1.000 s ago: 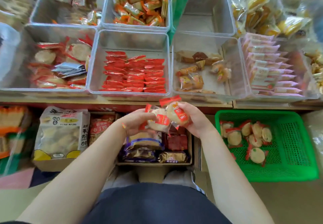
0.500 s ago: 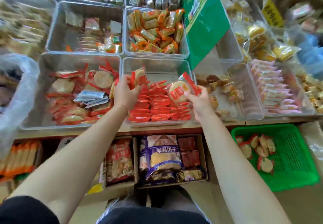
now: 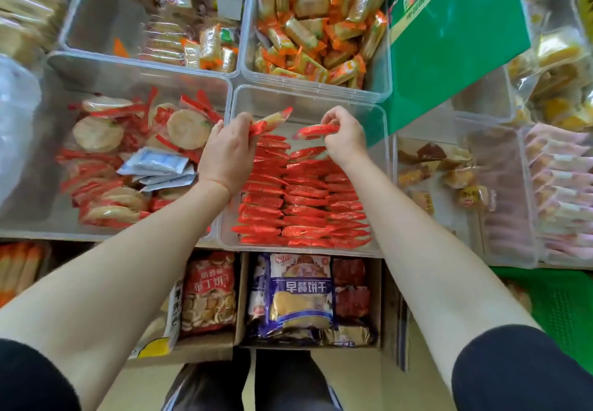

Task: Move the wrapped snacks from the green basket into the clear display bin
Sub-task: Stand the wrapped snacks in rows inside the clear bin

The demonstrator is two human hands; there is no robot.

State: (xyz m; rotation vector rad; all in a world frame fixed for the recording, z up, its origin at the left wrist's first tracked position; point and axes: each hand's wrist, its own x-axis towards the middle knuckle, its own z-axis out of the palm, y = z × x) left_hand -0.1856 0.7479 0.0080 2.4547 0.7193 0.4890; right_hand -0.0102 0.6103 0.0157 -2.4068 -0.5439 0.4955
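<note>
**Two wrapped snacks being brought over the back of the clear bin**

Two red-wrapped rice crackers are being held edge-on above the clear display bin (image 3: 305, 102), over the bare stretch of floor behind the rows already stacked there. One cracker (image 3: 271, 120) is being pinched between the thumb and curled fingers of the left hand (image 3: 226, 153); the other cracker (image 3: 316, 130) is being gripped in the same way by the right hand (image 3: 345, 139). Neither snack is yet being let go, and neither is touching the stacked packets (image 3: 298, 198) below.

Compared with a second ago, a clear shift is being shown: the two packets were then being held together low down, in front of the shelf edge and level with the green basket. Half a second ago they were being lifted apart over the front of the bin. Now they are being carried further back and turned from flat-face-up to edge-on, matching the upright rows beneath.

This is being read as the placing step nearly reached: the snacks are being lined up to extend the rows into the free space at the rear. The green basket (image 3: 558, 304) is being shown only as a corner at the lower right, and its contents cannot be judged from here, though several packets were lying in it a second ago, so more trips are probably being called for. The neighbouring bin (image 3: 138, 70) on the left, holding similar round crackers, is being left alone.
</note>
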